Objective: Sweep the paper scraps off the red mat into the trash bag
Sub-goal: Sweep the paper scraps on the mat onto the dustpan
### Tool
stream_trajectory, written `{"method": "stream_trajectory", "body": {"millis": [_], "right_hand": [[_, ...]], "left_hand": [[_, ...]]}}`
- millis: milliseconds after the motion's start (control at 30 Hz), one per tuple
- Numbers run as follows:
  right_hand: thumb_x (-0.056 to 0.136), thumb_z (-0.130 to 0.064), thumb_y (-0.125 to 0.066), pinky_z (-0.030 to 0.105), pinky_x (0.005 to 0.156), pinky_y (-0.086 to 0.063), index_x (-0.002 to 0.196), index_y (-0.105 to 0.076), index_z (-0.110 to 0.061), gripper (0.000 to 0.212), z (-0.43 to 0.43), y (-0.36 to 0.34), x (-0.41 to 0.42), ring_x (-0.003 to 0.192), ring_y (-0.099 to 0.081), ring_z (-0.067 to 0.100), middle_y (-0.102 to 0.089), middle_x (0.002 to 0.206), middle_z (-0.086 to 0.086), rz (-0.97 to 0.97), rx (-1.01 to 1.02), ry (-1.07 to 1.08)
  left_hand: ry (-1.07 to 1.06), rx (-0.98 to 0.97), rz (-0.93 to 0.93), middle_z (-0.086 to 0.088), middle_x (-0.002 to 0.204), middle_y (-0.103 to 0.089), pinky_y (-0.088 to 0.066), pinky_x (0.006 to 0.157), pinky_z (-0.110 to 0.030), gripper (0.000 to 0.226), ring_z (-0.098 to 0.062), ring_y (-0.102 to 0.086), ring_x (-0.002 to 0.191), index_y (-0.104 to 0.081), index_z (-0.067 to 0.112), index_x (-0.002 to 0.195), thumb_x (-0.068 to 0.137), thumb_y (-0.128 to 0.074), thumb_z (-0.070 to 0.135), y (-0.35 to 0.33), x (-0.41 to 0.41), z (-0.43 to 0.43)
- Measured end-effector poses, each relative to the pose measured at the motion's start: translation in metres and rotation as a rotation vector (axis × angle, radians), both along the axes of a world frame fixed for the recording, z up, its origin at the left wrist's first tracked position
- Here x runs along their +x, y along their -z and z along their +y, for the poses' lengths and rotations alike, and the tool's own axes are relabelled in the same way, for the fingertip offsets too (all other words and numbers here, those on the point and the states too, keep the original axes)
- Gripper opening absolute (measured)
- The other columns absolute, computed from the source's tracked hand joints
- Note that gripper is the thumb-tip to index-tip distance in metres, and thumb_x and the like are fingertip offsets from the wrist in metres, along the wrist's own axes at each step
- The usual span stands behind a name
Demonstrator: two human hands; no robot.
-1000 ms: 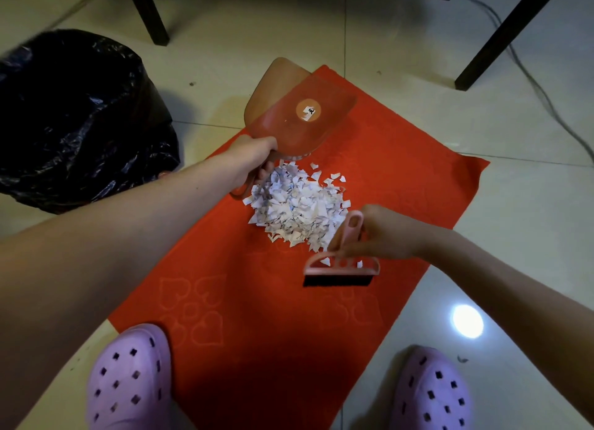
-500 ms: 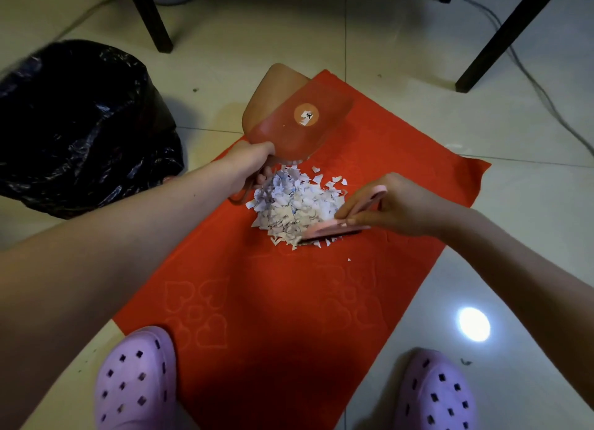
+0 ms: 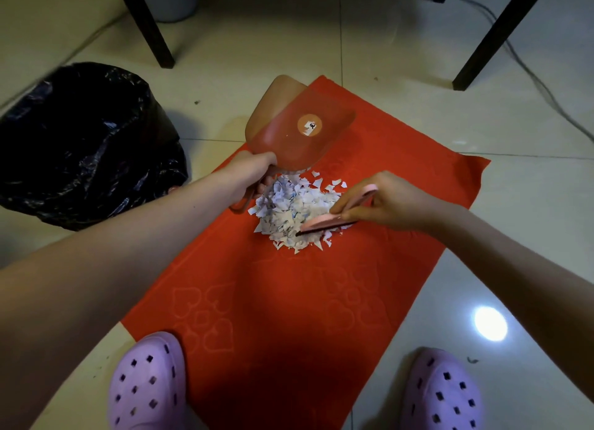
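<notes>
A heap of white paper scraps [image 3: 291,209] lies on the red mat [image 3: 273,301], in its far half. My left hand [image 3: 249,172] grips the handle of a translucent pink dustpan [image 3: 299,134], which is tilted up with its mouth down at the heap's far edge. My right hand [image 3: 385,201] holds a small pink brush [image 3: 328,220], laid low against the near right side of the heap. The black trash bag [image 3: 83,140] stands open on the floor to the left of the mat.
Two dark furniture legs [image 3: 151,27] [image 3: 501,34] stand on the tiled floor beyond the mat. A cable [image 3: 530,72] runs along the floor at the right. My feet in purple clogs [image 3: 148,384] [image 3: 443,394] flank the mat's near end.
My right hand has moved the brush from the near side of the heap up into its right side and tilted it flat. The dustpan has stayed at the heap's far edge.
</notes>
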State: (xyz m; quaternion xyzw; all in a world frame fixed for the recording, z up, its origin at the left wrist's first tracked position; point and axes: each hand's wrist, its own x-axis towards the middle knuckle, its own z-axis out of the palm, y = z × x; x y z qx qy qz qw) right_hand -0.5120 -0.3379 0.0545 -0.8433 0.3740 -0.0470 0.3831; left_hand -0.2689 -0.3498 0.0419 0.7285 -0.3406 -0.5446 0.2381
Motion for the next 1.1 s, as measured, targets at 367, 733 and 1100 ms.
{"method": "stream_trajectory", "body": {"millis": [367, 733, 1100], "right_hand": [[0.083, -0.017, -0.071, 0.036, 0.08, -0.055, 0.099, -0.074, -0.018, 0.016, -0.001, 0.0, 0.016, 0.087, -0.068, 0.004, -0.073, 0.096, -0.008, -0.306, 0.012, 0.279], [0.085, -0.014, -0.062, 0.049, 0.071, -0.058, 0.08, -0.067, -0.028, 0.016, -0.021, 0.016, 0.064, 0.076, -0.071, 0.025, -0.072, 0.083, 0.006, -0.469, 0.114, 0.785], [0.079, -0.014, -0.066, 0.039, 0.076, -0.058, 0.072, -0.065, -0.019, 0.009, -0.053, 0.061, 0.18, 0.083, -0.07, 0.024, -0.072, 0.085, 0.008, -0.45, 0.276, 0.955]], "left_hand": [[-0.009, -0.03, -0.041, -0.001, 0.047, -0.044, -0.028, 0.043, -0.018, 0.024, -0.011, -0.033, 0.029, -0.051, 0.011, 0.069, 0.09, -0.05, 0.022, -0.026, 0.004, -0.009], [-0.149, -0.07, -0.095, -0.003, 0.058, -0.046, -0.033, 0.043, -0.02, 0.017, -0.013, -0.037, 0.04, -0.054, 0.011, 0.08, 0.092, -0.049, 0.023, -0.044, 0.061, 0.009], [-0.238, -0.048, 0.031, -0.004, 0.057, -0.044, -0.03, 0.041, -0.017, 0.021, -0.011, -0.034, 0.03, -0.052, 0.012, 0.072, 0.091, -0.049, 0.022, -0.005, 0.092, 0.038]]}}
